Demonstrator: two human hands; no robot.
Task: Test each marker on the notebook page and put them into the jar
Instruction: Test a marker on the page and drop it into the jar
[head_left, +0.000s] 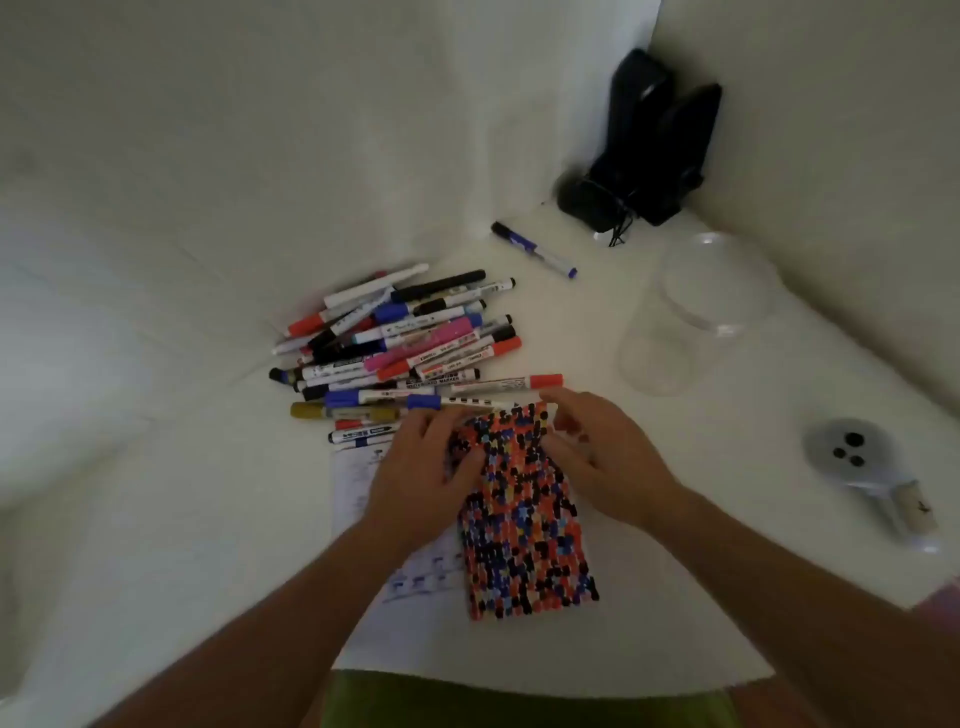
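Note:
A notebook with a multicoloured mosaic cover (524, 525) lies on the white table in front of me, on top of a printed paper sheet (358, 488). My left hand (421, 467) rests on the notebook's left edge with its fingers spread. My right hand (597, 452) hovers over the upper right corner with relaxed, slightly bent fingers and holds nothing. A heap of several markers (400, 343) lies just beyond the notebook. One blue marker (532, 249) lies alone farther back. A clear plastic jar (696, 317) stands to the right.
Black speakers (649, 145) with a cable stand in the far corner against the white wall. A grey round object with three dark dots (852, 452) and a small roll lie at the right. The table's front edge runs below the notebook.

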